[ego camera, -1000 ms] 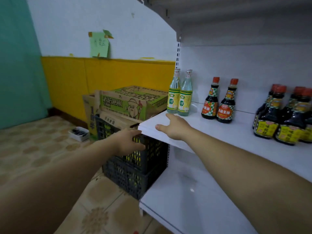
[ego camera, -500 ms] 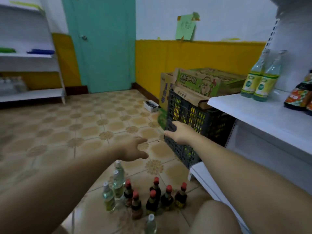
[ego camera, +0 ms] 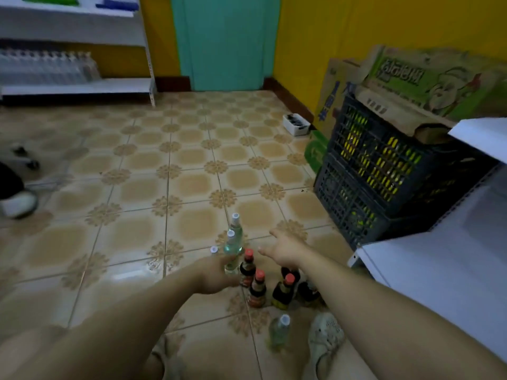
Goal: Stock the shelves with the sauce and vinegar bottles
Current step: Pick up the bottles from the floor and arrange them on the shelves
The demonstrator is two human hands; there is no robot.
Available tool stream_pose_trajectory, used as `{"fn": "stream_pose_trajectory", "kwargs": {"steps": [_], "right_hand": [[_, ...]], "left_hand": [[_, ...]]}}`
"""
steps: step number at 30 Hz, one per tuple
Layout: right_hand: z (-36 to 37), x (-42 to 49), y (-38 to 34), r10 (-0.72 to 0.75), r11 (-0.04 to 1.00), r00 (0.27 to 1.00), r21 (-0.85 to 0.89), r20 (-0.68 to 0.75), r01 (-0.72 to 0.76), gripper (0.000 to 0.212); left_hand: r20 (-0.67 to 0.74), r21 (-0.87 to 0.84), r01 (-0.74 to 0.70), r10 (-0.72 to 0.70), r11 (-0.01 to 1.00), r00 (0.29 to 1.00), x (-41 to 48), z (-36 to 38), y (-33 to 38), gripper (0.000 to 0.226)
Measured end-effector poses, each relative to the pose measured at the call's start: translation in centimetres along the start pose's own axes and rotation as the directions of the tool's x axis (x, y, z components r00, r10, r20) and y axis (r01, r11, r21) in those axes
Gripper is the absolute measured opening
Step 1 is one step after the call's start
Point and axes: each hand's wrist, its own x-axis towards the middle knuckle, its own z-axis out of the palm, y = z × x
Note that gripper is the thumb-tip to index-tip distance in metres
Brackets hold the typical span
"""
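Note:
Several clear vinegar bottles with white caps stand in a cluster on the tiled floor, and one more vinegar bottle stands nearer me. Beside them are several dark sauce bottles with red caps. My left hand is down against the lower part of a vinegar bottle; its fingers are hidden behind the hand. My right hand hovers above the sauce bottles with its fingers spread, holding nothing. My right forearm covers part of the sauce bottles.
The white shelf unit stands at the right. Beside it are stacked dark crates topped by a green cardboard box. A small white box lies by the wall. Another shelf and a person's shoe are at the left.
My view swung from the shelf down to the floor. Both hands left the shelf and crate and dropped to the bottles, the left one reaching a vinegar bottle.

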Motion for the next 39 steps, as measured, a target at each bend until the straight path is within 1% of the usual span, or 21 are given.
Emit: {"fn": "stream_pose_trajectory", "kwargs": {"steps": [2,4,8,11,16,18,20,22,24,26,29,31,33,35,37,39], "right_hand": [[1.9,1.7,0.6,-0.007,1.0,0.998,0.001,0.065,0.007,0.077],[3.6,3.5,1.4,-0.002,0.999,0.994,-0.033,0.106,0.005,0.076],[6.8,7.1,3.3,0.006,1.0,0.986,-0.016,0.167,-0.004,0.063],[9.3,10.0,4.8,0.044,0.999,0.975,-0.018,0.216,-0.041,0.064],[13.5,14.3,7.3,0.11,0.991,0.98,-0.093,0.165,-0.096,0.072],[15.1,15.6,8.0,0.124,0.986,0.976,-0.132,0.178,-0.101,0.071],[16.6,16.7,8.6,0.132,0.981,0.97,-0.167,0.203,-0.099,0.061],[17.5,17.4,8.7,0.141,0.982,0.968,-0.154,0.206,-0.11,0.042],[17.6,17.5,8.7,0.14,0.983,0.971,-0.145,0.192,-0.113,0.03],[17.2,16.9,8.7,0.124,0.985,0.977,-0.14,0.173,-0.1,0.028],[15.9,14.6,8.5,0.081,0.994,0.992,-0.086,0.1,-0.073,0.026],[14.3,12.6,7.8,0.037,0.999,0.998,-0.036,0.052,-0.035,0.03],[12.1,10.3,6.7,-0.014,1.0,1.0,0.011,-0.009,0.015,0.04],[9.4,7.8,5.2,-0.075,0.996,0.994,0.037,-0.085,0.078,0.047],[6.7,5.0,3.7,-0.141,0.984,0.975,0.088,-0.173,0.158,0.051],[3.9,2.0,2.2,-0.185,0.958,0.942,0.161,-0.279,0.235,0.053]], "left_hand": [[0.038,-0.045,0.029,-0.028,0.999,0.999,1.5,1.6,-1.1,0.074],[0.079,-0.079,0.047,-0.041,0.996,0.996,3.2,3.3,-2.2,0.074],[0.16,-0.132,0.084,-0.062,0.988,0.985,6.6,6.8,-4.0,0.075],[0.23,-0.147,0.122,-0.086,0.982,0.969,9.1,9.4,-5.3,0.075],[0.301,-0.19,0.166,-0.103,0.968,0.948,12.7,11.9,-7.0,0.075],[0.332,-0.194,0.188,-0.116,0.963,0.936,13.7,12.5,-7.7,0.074],[0.36,-0.195,0.205,-0.124,0.959,0.925,14.4,13.0,-8.1,0.075],[0.369,-0.202,0.218,-0.132,0.955,0.92,14.8,13.2,-8.5,0.075],[0.362,-0.205,0.219,-0.134,0.954,0.922,14.8,13.1,-8.7,0.074],[0.356,-0.196,0.212,-0.132,0.957,0.925,14.6,12.6,-8.6,0.074],[0.321,-0.17,0.179,-0.117,0.969,0.94,13.9,11.6,-7.8,0.075],[0.285,-0.155,0.138,-0.089,0.978,0.954,13.0,10.8,-6.9,0.076],[0.237,-0.161,0.094,-0.054,0.983,0.97,11.8,10.0,-5.7,0.076],[0.171,-0.179,0.049,-0.018,0.983,0.985,10.3,9.2,-4.4,0.082],[0.072,-0.278,-0.018,0.039,0.96,0.997,8.5,8.2,-3.0,0.093],[-0.041,-0.426,-0.102,0.093,0.899,0.995,6.5,7.0,-1.5,0.099]]}}
